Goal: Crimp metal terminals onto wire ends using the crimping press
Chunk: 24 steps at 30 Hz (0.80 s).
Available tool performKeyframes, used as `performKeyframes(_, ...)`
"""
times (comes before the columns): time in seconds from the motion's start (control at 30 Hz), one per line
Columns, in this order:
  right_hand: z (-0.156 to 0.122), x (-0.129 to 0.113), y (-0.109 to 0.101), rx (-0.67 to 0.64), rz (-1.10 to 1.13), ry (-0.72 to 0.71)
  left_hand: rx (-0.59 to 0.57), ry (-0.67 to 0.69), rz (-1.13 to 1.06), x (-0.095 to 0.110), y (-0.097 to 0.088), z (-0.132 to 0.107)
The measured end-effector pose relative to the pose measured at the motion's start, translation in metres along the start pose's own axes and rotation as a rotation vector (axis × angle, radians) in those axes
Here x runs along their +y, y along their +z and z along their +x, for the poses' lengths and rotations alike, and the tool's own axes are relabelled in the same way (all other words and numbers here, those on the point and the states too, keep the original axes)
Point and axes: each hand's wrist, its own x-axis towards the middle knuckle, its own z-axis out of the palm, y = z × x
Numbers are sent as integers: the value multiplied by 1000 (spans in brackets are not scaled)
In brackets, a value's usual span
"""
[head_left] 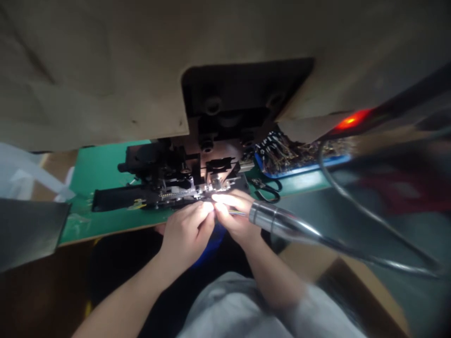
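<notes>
Holding wires (237, 213) near green tabletop (102, 164)

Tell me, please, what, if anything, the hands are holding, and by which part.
The right hand appears to hold thin wires; the gripped spot is hidden. Whether the left hand also holds them cannot be told.

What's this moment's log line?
left hand, right hand: together, at machine | wires: at right hand | scissors: near tray
</notes>
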Motion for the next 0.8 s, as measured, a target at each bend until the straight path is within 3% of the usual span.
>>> performKeyframes(0.17, 0, 5, 3, 21, 5, -47, 45, 40, 28, -1, 0, -1)
performKeyframes(0.53, 6, 6, -1, -79, 64, -42, 64, 31, 68, -3, 1, 0)
performKeyframes(0.8, 1, 14, 5, -14, 3, -46, 37, 2, 56, -2, 1, 0)
